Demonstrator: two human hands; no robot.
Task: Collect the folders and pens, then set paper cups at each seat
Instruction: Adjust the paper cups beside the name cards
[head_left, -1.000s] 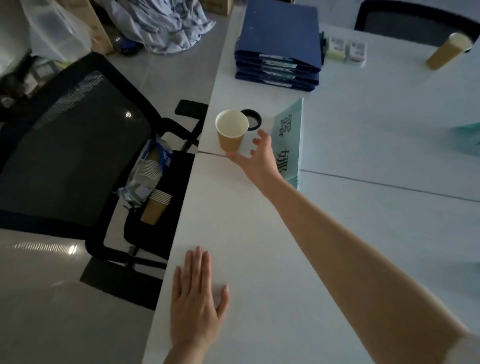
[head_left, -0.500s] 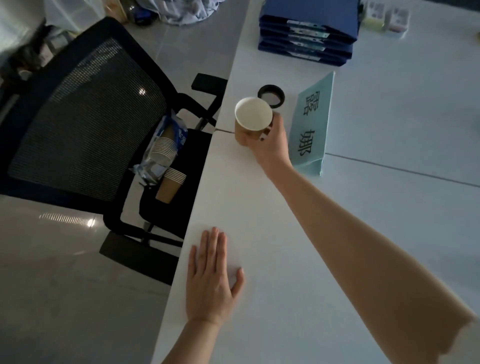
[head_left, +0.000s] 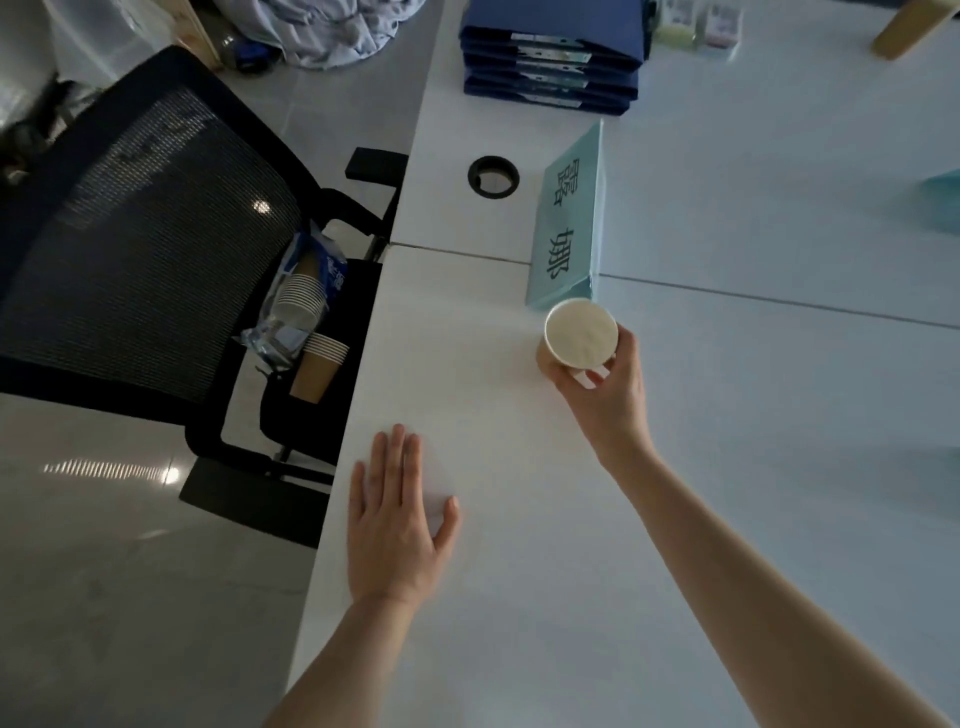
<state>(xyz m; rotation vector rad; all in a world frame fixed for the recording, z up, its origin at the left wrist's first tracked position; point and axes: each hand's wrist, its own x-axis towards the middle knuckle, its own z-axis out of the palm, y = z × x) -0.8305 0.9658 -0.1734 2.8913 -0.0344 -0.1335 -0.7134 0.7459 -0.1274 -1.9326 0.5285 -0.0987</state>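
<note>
My right hand (head_left: 610, 400) grips a brown paper cup (head_left: 581, 335) with a white inside, upright, just in front of a teal name card (head_left: 569, 218) on the white table (head_left: 727, 467). My left hand (head_left: 395, 519) lies flat on the table near its left edge, fingers spread, holding nothing. A stack of blue folders (head_left: 553, 57) sits at the table's far end. More paper cups (head_left: 311, 332) lie in an opened plastic sleeve on the seat of the black mesh chair (head_left: 135, 234).
A round black cable hole (head_left: 493, 176) is in the table left of the name card. Small boxes (head_left: 698, 23) and another brown cup (head_left: 906, 28) stand at the far right. A second teal card (head_left: 943, 200) shows at the right edge. Crumpled cloth (head_left: 332, 31) lies on the floor.
My right hand closed around the cup near the cable hole and brought it nearer, down to the front end of the name card. My left hand stayed flat on the table.
</note>
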